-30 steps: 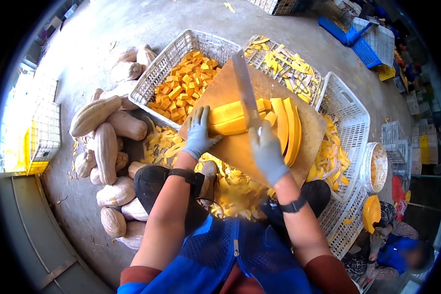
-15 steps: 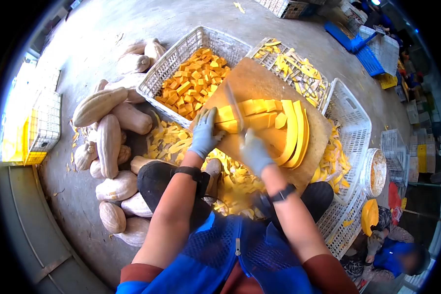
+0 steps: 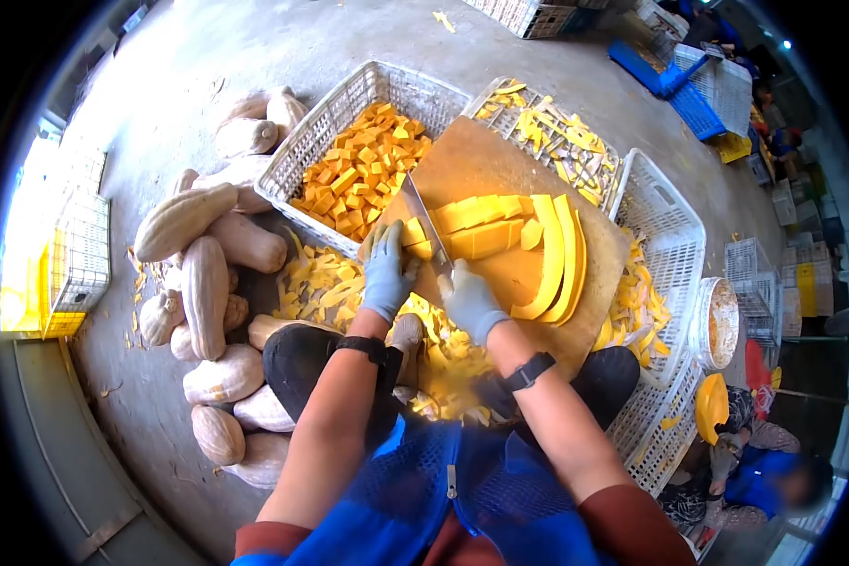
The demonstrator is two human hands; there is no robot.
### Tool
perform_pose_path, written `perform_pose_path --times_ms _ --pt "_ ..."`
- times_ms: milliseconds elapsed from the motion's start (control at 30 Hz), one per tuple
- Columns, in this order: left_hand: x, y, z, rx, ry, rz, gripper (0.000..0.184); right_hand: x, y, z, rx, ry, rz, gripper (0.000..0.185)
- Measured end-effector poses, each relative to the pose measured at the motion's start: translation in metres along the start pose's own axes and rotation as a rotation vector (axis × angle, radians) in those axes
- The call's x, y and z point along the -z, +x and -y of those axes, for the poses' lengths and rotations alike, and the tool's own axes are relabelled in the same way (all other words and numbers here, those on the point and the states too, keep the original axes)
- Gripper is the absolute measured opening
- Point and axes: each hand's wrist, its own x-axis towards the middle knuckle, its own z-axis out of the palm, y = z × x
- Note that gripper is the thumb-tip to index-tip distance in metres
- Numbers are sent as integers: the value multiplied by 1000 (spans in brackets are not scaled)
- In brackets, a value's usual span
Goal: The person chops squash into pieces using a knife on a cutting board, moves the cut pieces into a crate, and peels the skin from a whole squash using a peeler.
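My right hand (image 3: 474, 300), in a grey glove, grips the handle of a knife (image 3: 428, 223), its blade standing on the wooden cutting board (image 3: 491, 156). Left of the blade lie a few cut pumpkin pieces (image 3: 415, 238). My left hand (image 3: 385, 274), also gloved, rests against them at the board's left edge with fingers stretched out. To the right of the blade are rows of partly cut pumpkin strips (image 3: 486, 228). Several long curved pumpkin slices (image 3: 561, 259) lie beyond them.
A white crate (image 3: 302, 118) of pumpkin cubes adjoins the board's left side. Whole pumpkins (image 3: 208, 297) lie on the floor at left. Peelings fill a crate (image 3: 674, 231) at right, beside a white bucket (image 3: 717, 321). Another person (image 3: 755, 481) sits at lower right.
The knife and my right hand have moved left, and cut pieces now sit apart from the strips, between blade and left hand. My left hand has shifted slightly down and left.
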Motion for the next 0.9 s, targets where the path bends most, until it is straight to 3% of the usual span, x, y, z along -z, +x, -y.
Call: perform_pose_path --times_ms 33,200,267,300,333,400,500,633,733,800,867,900 --pt "1 -4 -2 6 10 8 67 6 -4 1 -32 47 25 36" --pt "-3 -4 -11 79 2 -36 74 24 -44 -29 -108 622 -256 22" --pt "6 -4 -44 138 228 -39 83 47 -55 -42 -219 656 -311 19" --pt "8 -5 -53 39 262 126 88 53 -59 -52 -211 596 -335 22" --pt "2 -6 -61 -118 302 278 78 59 -63 -63 -206 533 -362 25" --pt "-25 -8 -73 -486 470 328 61 61 -71 -78 -226 443 -391 29" --pt "-63 -2 -84 -738 494 318 49 63 -72 -80 -240 310 -426 37" --pt "-63 27 -83 -642 340 490 42 55 -57 -79 -221 173 -402 40" --pt "-51 59 -64 -665 354 372 42 63 -42 -73 -248 280 -301 38" --pt "-40 88 -43 -563 576 539 45 77 -44 -68 -209 473 -277 31" --pt "-26 112 -38 -383 688 454 44 105 -62 -47 -284 732 -193 29" --pt "-26 115 -43 -385 642 414 46 105 -66 -53 -279 701 -283 29"
